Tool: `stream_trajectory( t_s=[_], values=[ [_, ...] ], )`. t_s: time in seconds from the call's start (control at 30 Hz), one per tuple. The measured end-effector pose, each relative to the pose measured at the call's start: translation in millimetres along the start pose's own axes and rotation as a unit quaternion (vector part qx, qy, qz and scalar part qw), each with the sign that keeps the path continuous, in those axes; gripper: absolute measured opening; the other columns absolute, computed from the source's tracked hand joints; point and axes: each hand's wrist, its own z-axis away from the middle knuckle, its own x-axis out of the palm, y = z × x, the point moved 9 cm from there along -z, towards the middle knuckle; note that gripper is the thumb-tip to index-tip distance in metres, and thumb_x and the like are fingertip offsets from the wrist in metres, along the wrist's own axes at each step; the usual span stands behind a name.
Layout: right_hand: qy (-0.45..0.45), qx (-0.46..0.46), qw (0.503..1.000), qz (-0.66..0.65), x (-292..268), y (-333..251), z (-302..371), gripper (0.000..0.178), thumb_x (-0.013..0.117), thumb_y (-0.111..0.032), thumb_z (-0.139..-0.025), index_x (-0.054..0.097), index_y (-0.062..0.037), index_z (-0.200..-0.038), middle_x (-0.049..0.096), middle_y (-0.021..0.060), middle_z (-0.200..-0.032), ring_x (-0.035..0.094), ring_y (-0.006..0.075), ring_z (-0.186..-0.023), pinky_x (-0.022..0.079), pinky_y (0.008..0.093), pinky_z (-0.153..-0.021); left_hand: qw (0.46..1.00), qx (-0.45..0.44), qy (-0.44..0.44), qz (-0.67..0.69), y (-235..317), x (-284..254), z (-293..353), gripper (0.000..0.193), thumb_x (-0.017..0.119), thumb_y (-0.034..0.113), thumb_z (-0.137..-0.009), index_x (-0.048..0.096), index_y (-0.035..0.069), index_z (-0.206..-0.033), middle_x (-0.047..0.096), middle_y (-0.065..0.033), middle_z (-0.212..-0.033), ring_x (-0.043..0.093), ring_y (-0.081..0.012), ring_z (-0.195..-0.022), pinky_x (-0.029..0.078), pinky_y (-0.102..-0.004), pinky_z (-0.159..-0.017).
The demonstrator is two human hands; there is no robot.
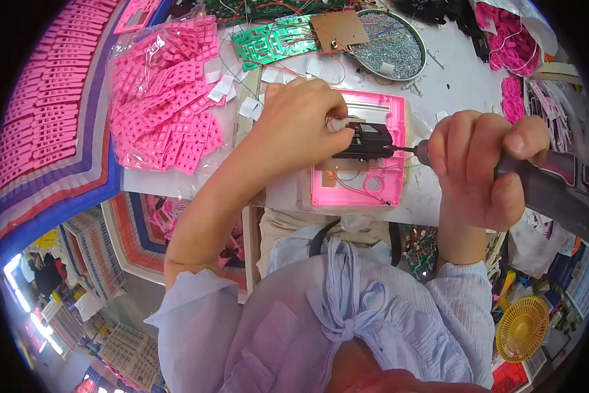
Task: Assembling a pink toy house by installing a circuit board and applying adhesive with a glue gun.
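Observation:
My right hand [481, 167] is wrapped round a dark electric screwdriver [556, 180], held level and pointing left. Its bit meets the right end of a black box-shaped part [372, 141], or comes very close to it. The fingers of my left hand [304, 118] are closed on the left side of that part; the fingertips are partly hidden. Underneath lies a pink plastic housing [391, 180] with a round opening, a metal rod along its far side and thin wires inside.
A clear bag of pink plastic pieces [166, 98] lies left. Behind the housing are a green circuit board [274, 42], a brown board [339, 31] and a round tray of small screws [423, 56]. Stacked pink parts [52, 98] fill the far left; bagged pink parts [507, 39] stand back right.

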Motion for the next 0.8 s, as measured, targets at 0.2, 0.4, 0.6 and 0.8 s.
stream_trajectory(
  t_s=[0.2, 0.4, 0.6, 0.8],
  values=[
    [0.001, 0.009, 1.000, -0.001, -2, 1, 4, 0.033, 0.063, -0.027, -0.098, 0.049, -0.0148, -0.125, 0.048, -0.0059, -0.063, 0.045, 0.0097, -0.057, 0.043, 0.0280, -0.056, 0.986, -0.028, -0.135, -0.092, 8, 14, -14, 0.017, 0.072, 0.023, -0.074, 0.069, 0.006, -0.074, 0.066, -0.0071, -0.081, 0.062, -0.0260, -0.087, 0.037, -0.0437, -0.086],
    [0.023, 0.013, 1.000, 0.008, 0, -1, 5, 0.034, 0.063, -0.027, -0.098, 0.048, -0.0150, -0.126, 0.048, -0.0054, -0.064, 0.045, 0.0102, -0.058, 0.044, 0.0287, -0.056, 0.988, 0.018, -0.078, -0.129, 21, 5, -9, 0.022, 0.078, 0.026, -0.073, 0.068, 0.008, -0.082, 0.065, -0.0063, -0.084, 0.061, -0.0271, -0.086, 0.037, -0.0438, -0.086],
    [0.029, -0.008, 0.999, 0.018, -2, 2, 5, 0.034, 0.063, -0.026, -0.098, 0.048, -0.0131, -0.125, 0.048, -0.0033, -0.065, 0.045, 0.0121, -0.058, 0.044, 0.0303, -0.056, 0.992, 0.057, 0.092, -0.072, 34, -10, 44, 0.040, 0.086, 0.026, -0.069, 0.064, 0.011, -0.099, 0.065, -0.0028, -0.091, 0.060, -0.0238, -0.088, 0.035, -0.0416, -0.085],
    [0.069, -0.005, 0.996, 0.064, 11, 36, 2, 0.031, 0.065, -0.020, -0.097, 0.047, -0.0090, -0.119, 0.049, 0.0013, -0.066, 0.045, 0.0138, -0.058, 0.045, 0.0332, -0.056, 0.974, 0.102, 0.141, -0.146, 27, 11, 60, 0.051, 0.085, 0.030, -0.067, 0.063, 0.013, -0.110, 0.065, 0.0002, -0.100, 0.059, -0.0192, -0.088, 0.033, -0.0421, -0.086]
  ],
)
